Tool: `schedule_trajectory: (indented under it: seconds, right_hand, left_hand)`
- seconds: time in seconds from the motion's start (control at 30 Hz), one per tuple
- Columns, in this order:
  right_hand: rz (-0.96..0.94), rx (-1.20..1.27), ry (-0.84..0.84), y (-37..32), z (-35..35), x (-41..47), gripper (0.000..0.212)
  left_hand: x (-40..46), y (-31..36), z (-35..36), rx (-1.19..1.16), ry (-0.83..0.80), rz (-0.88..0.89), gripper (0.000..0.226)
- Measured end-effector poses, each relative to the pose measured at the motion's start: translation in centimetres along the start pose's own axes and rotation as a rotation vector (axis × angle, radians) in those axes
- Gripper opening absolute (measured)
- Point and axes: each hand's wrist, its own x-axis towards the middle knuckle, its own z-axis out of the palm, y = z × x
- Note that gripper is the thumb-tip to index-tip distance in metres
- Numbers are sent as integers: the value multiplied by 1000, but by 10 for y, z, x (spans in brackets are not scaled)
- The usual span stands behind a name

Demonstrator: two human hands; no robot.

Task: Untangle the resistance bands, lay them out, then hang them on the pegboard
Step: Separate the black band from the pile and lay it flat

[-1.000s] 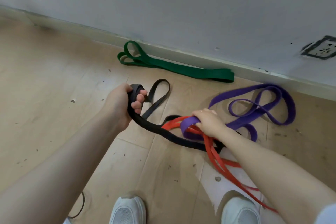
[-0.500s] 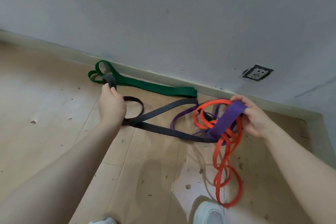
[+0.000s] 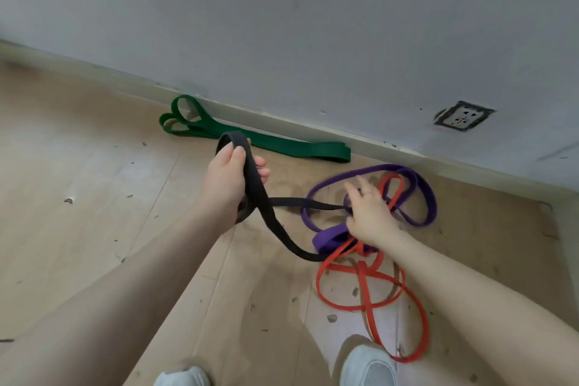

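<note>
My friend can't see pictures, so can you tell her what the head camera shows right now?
A person's left hand holds up a black band whose other end runs into a tangle of purple band and red band on the wooden floor, where the right hand reaches in. A green band lies apart by the wall.

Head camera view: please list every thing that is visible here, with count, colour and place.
Flat green resistance band: one, green, on the floor along the baseboard.
Flat black resistance band: one, black, lifted in the left hand, running into the tangle.
Flat purple resistance band: one, purple, on the floor, tangled.
Thin red-orange resistance band: one, red-orange, on the floor, tangled.
Wall socket: one, white, low on the wall.
Shoes: two, white, bottom edge.
Left hand: grips the black band.
Right hand: fingers spread over the tangle.
</note>
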Motion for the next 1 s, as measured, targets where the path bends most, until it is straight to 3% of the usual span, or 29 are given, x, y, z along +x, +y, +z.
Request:
schedule_trajectory:
  seconds: [0.07,0.13,0.2,0.3,0.4,0.5,0.57,0.67,0.73,0.8,0.87,0.9,1.0]
  right_hand:
    - [-333,115,-71,-30,13,-6,73]
    - [-389,251,-255,-52,32,-10,79]
    - [-319,338,-277,-60,54,-10,67]
    - [-120,286,-17,-49,54,-4,31]
    - [102,584,8,-35,14,0,23]
    - [94,1028,-2,-45,-52,-4,18]
    - [56,1135,-18,-60,-88,-6,9]
    - [22,1206,-36,-84,-122,-10,9]
    - [21,1280,-62,-100,-133,-12,13]
    - [12,1386,-78,-115,-139,-13,14]
    - [-25,1495,-82,-127,-140,-9,16]
    - [-50,1518,-93,-133,-138,-9,16]
    - [-83,1554,-206,-139,-123,-7,18]
  left_hand:
    - [1,12,3,-203,-35,-14,29]
    - [4,22,3,-352,-81,28,33]
    - [7,33,0,-452,-74,58,33]
    - [14,43,-9,-640,-10,68,33]
    - [24,36,-23,-750,30,33,39]
    - [31,18,-25,-648,25,-119,50]
    - [28,9,-18,-535,81,-262,61]
    - [19,-3,-2,-56,241,-388,77]
    - [14,-12,7,120,122,-284,67]
    - [3,-23,15,140,-161,-130,35]
    - [-13,-33,24,239,-460,-22,30]
    - [-19,-39,27,260,-520,13,33]
    - [-15,-53,28,289,-339,98,19]
